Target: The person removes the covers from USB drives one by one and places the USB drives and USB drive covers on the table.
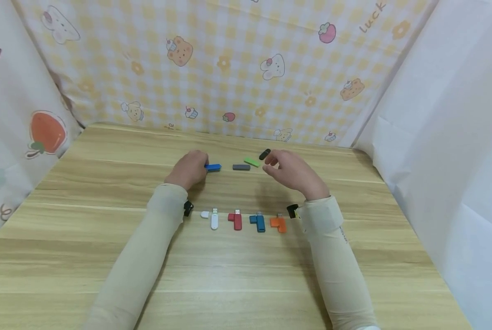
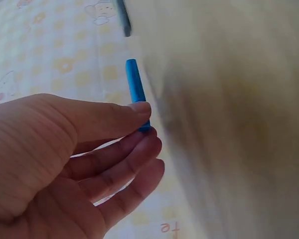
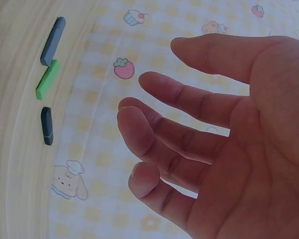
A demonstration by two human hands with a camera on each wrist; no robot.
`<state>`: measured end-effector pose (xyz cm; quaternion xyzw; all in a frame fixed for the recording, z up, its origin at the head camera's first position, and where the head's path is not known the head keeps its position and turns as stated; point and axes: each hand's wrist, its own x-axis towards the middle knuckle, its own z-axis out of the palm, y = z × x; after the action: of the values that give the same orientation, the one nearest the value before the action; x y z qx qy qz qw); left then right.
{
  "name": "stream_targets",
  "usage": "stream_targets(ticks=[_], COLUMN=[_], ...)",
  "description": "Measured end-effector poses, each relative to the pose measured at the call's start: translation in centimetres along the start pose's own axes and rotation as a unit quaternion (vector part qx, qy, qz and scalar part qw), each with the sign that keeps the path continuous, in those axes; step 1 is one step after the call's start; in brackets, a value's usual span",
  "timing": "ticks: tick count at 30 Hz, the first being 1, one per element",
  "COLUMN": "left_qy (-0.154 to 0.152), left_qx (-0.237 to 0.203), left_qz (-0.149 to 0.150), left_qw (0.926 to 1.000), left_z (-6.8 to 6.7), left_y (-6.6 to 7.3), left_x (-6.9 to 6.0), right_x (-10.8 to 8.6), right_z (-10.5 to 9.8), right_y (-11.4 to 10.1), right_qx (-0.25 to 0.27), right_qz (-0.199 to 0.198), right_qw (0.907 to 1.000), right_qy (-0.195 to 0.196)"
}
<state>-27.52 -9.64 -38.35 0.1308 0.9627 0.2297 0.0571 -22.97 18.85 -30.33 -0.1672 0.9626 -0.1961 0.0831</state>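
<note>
My left hand point(image 1: 190, 168) pinches a blue USB stick point(image 1: 213, 167) between thumb and fingers at the back of the table; in the left wrist view the blue stick point(image 2: 135, 82) points away from the fingertips. My right hand point(image 1: 293, 172) holds nothing, its fingers loosely bent and spread, as the right wrist view also shows. Close to it lie a black USB stick point(image 1: 264, 154) and a green one point(image 1: 251, 162). Between the two hands a grey USB stick point(image 1: 241, 167) rests on the wood.
Nearer on the wooden table point(image 1: 221, 284) is a row of uncapped USB sticks: white point(image 1: 214, 220) with its cap point(image 1: 205, 214) beside it, red point(image 1: 238, 221), blue-teal point(image 1: 261, 223) and orange point(image 1: 282, 224). A patterned curtain point(image 1: 237, 68) stands behind, with white curtains point(image 1: 444, 151) at the sides.
</note>
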Motion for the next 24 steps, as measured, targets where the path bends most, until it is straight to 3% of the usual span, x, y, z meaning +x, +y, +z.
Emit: stream_targets(ticks=[6,12,19,24], left_qy=[0.043,0.101,0.182,0.216], left_qx=[-0.027,0.008,0.027,0.046], left_qz=[0.014,0.065,0.153,0.214], left_qw=[0.9986,0.9928,0.9709,0.9516], left_z=[-1.8,-3.8,-5.2,-5.8], left_y=[1.2,3.5,6.0,7.5], left_x=[-0.9,-2.1,-4.4,-6.1], right_x=[-0.2,-0.6,-1.1,-1.7], right_z=[-0.3,-0.6,-0.6,-0.5], right_y=[-0.2,-0.6,-1.6,-2.6], right_qx=[0.006,0.011,0.022,0.024], right_qz=[0.001,-0.011,-0.064,-0.130], right_qw=[0.9999,0.9991,0.9925,0.9791], right_qy=[0.009,0.039,0.102,0.155])
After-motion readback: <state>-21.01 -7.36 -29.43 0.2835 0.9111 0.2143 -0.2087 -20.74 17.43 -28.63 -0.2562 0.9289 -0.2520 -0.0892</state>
